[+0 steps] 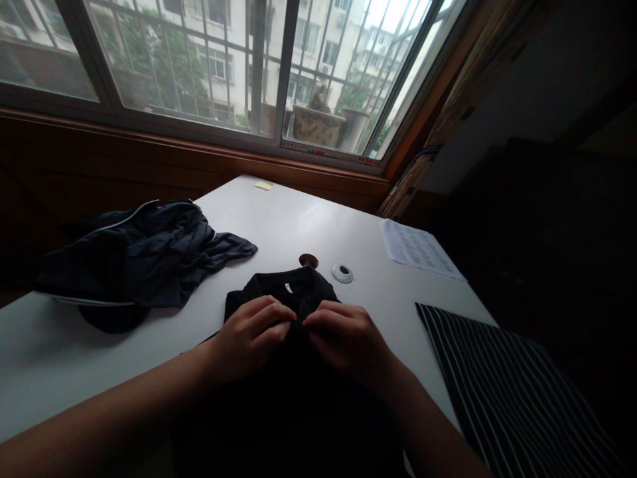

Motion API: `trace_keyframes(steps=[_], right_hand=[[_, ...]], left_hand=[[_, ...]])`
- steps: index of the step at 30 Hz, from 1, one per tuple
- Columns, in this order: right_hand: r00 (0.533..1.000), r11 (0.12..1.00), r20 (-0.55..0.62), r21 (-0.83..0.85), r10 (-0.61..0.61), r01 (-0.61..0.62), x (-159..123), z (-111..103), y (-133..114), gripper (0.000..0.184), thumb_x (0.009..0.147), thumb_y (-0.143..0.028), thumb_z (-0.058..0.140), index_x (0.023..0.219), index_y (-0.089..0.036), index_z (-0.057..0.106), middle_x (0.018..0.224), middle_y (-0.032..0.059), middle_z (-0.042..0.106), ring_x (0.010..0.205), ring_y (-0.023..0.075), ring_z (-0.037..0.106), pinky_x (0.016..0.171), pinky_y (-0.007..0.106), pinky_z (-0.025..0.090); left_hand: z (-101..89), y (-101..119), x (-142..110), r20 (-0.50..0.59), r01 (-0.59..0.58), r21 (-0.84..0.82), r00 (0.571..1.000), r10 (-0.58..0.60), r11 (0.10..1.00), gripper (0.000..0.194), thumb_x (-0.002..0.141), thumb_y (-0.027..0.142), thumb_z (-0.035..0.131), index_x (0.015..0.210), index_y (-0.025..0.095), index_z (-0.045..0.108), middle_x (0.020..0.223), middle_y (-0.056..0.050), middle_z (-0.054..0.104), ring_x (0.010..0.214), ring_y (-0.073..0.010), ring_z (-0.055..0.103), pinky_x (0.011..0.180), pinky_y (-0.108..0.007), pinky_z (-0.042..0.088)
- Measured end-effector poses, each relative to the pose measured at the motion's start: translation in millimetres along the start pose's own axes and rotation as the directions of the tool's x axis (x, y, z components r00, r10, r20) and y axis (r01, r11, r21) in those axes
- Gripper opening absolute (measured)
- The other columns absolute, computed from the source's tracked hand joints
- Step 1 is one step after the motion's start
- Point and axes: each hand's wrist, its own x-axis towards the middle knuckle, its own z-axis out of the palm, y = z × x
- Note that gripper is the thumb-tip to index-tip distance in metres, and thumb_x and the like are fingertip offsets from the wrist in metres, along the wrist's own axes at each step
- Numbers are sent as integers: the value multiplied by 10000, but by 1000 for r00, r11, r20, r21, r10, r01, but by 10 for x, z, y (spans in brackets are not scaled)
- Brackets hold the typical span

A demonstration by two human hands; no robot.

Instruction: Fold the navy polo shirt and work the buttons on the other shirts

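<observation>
Black collared fabric garment (318, 282): on white tabletop (343, 229), near edge, collar raised
Left hand (259, 328): fingers pinched closed on collar front
Right hand (348, 335): pinched likewise, just beside left
Progress: collar front gathered at fingertips; fastening state cannot be told
Small white neck label (288, 288): wording illegible
White printed sheets (421, 249): text unreadable
Brands: none legible

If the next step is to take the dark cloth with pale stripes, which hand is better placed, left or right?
Probably the right hand: it is nearer to the dark striped cloth. The left hand is farther away, and both hands pinch the black fabric garment.
</observation>
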Motion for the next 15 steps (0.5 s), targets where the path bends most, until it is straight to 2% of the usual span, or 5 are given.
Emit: trace_keyframes(steps=[4, 8, 10, 12, 15], right_hand=[[988, 976, 94, 167, 122, -136, 19, -21, 4, 111, 850, -109, 615, 856, -181, 699, 723, -7, 599, 627, 111, 558, 592, 242, 428], [928, 842, 249, 402, 277, -359, 35, -35, 43, 58, 837, -179, 669, 863, -167, 719, 755, 4, 678, 686, 134, 623, 631, 242, 481], [900, 797, 303, 432, 313, -423, 36, -36, 53, 62, 836, -194, 678, 872, -165, 721, 780, 8, 702, 710, 142, 644, 652, 247, 500], [915, 841, 267, 376, 303, -388, 32, -34, 45, 40, 837, -174, 675, 859, -175, 709, 790, 6, 694, 727, 141, 645, 668, 251, 504], [967, 951, 126, 194, 221, -242, 22, -25, 3, 96, 832, -122, 655, 885, -198, 676, 845, 4, 648, 685, 117, 600, 623, 242, 489]], left_hand=[[-30, 27, 29, -13, -43, 22, 999, 44, 999, 116, 959, 108, 475, 964, 155, 580, 988, -117, 686, 822, -193, 591, 672, -328, 549], [-48, 32, 15, -14, -91, 19, 996, 91, 996, 113, 949, 100, 488, 912, 159, 577, 1002, -112, 688, 840, -202, 586, 671, -337, 547], [-42, 22, 1, -13, -95, 4, 995, 95, 995, 116, 953, 104, 484, 909, 161, 575, 1005, -111, 684, 845, -201, 586, 678, -336, 548], [-32, 8, -12, -10, -69, -11, 998, 69, 998, 120, 960, 110, 474, 936, 165, 578, 1009, -110, 677, 849, -196, 587, 695, -338, 551], [-24, -5, -27, 7, -32, -24, 999, 32, 999, 123, 954, 100, 477, 987, 155, 582, 1027, -119, 665, 872, -202, 594, 732, -354, 558]])
